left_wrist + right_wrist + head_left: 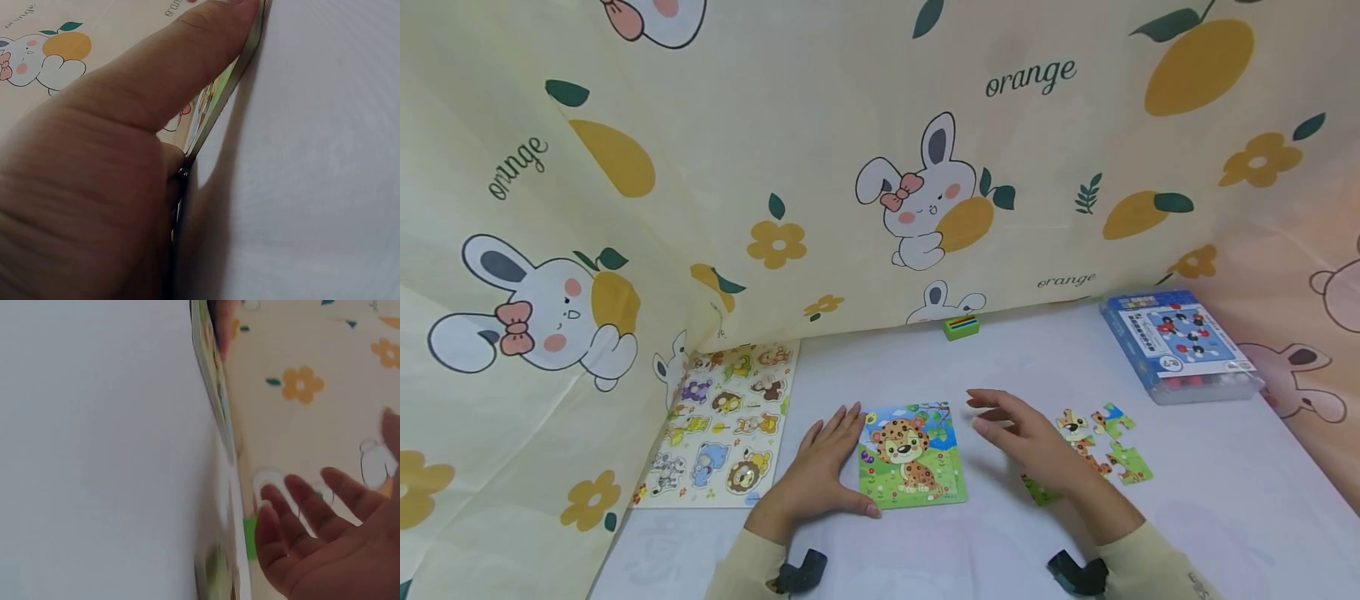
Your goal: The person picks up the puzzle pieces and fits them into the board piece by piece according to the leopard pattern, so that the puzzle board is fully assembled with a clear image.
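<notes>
A square puzzle board (912, 454) with a spotted leopard cub on grass lies flat in the middle of the table. My left hand (823, 471) rests against its left side, fingers straight and thumb along the lower left corner. In the left wrist view, the thumb (187, 56) touches the board's edge. To the right of the board, my right hand (1026, 442) hovers with loosely bent fingers, holding nothing. Several loose jigsaw pieces (1131, 462) with green and orange print lie beyond and partly beneath the right hand, which hides some of them.
A sheet of animal stickers or pictures (715, 450) lies at the left. A small green pencil sharpener-like block (962, 327) stands at the back. At the right rear sits a blue-and-clear box (1183, 346). A printed curtain (820, 167) borders the table.
</notes>
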Action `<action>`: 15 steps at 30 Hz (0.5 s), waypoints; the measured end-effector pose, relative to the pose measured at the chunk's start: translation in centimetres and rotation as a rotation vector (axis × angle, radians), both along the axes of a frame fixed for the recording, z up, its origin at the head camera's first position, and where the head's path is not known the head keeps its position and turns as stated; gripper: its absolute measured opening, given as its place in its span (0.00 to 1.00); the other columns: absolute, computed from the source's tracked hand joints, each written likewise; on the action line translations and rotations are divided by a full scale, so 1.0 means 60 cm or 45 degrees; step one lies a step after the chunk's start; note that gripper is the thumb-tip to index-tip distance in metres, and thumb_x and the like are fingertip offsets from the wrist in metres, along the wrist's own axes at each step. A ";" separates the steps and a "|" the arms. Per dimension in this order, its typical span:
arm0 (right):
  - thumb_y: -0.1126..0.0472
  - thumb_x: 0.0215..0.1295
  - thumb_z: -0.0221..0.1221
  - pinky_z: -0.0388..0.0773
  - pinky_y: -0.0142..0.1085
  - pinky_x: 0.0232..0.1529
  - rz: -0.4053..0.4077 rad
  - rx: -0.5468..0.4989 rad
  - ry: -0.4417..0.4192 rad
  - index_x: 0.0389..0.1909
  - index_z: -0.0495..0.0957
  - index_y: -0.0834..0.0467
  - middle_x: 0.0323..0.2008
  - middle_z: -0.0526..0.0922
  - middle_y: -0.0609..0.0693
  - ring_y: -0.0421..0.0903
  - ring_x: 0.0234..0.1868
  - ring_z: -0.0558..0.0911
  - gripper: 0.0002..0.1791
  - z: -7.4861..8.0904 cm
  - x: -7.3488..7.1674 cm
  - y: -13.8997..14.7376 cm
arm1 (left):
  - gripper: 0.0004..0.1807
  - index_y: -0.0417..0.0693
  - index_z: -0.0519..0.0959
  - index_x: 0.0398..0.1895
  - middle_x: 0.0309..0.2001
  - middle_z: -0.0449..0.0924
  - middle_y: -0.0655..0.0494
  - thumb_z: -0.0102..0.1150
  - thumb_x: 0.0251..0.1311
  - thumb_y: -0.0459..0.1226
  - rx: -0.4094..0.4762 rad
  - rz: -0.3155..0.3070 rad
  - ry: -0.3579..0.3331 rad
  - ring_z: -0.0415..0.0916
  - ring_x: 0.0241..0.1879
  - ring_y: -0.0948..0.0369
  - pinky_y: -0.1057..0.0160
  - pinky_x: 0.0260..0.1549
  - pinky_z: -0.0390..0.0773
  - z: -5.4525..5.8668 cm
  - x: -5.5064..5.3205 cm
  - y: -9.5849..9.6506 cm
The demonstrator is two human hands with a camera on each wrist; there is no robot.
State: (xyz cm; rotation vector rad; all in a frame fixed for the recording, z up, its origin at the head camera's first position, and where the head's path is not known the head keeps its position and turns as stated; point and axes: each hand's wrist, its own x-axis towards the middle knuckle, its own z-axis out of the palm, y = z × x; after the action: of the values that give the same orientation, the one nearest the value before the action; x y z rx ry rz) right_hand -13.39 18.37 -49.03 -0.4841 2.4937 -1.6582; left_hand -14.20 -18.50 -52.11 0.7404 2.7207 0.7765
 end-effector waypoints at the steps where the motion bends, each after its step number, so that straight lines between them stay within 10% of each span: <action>1: 0.54 0.86 0.58 0.83 0.47 0.56 -0.008 -0.032 -0.012 0.78 0.72 0.57 0.70 0.79 0.59 0.58 0.65 0.81 0.26 0.002 0.000 0.010 | 0.81 0.46 0.52 0.90 0.89 0.39 0.57 0.80 0.37 0.76 0.000 0.000 0.001 0.33 0.87 0.54 0.40 0.81 0.33 0.000 0.000 0.000; 8: 0.58 0.92 0.40 0.82 0.38 0.58 -0.012 -0.226 0.018 0.78 0.69 0.63 0.67 0.77 0.69 0.57 0.63 0.81 0.25 0.009 0.005 0.080 | 0.81 0.46 0.51 0.90 0.89 0.39 0.57 0.79 0.37 0.76 -0.003 -0.002 0.008 0.33 0.87 0.54 0.40 0.81 0.33 -0.001 0.000 0.000; 15: 0.60 0.92 0.38 0.79 0.32 0.60 -0.091 -0.206 0.120 0.81 0.67 0.60 0.67 0.80 0.58 0.48 0.64 0.81 0.25 0.006 0.007 0.142 | 0.81 0.46 0.51 0.90 0.89 0.38 0.56 0.80 0.37 0.75 -0.002 -0.003 0.001 0.33 0.87 0.54 0.40 0.81 0.33 0.001 0.000 0.002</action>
State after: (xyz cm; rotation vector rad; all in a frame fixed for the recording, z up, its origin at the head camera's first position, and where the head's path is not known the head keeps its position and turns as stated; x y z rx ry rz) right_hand -12.94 26.91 -48.65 -0.5060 2.4802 -1.9183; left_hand -14.20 -18.40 -52.06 0.7432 2.7203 0.7742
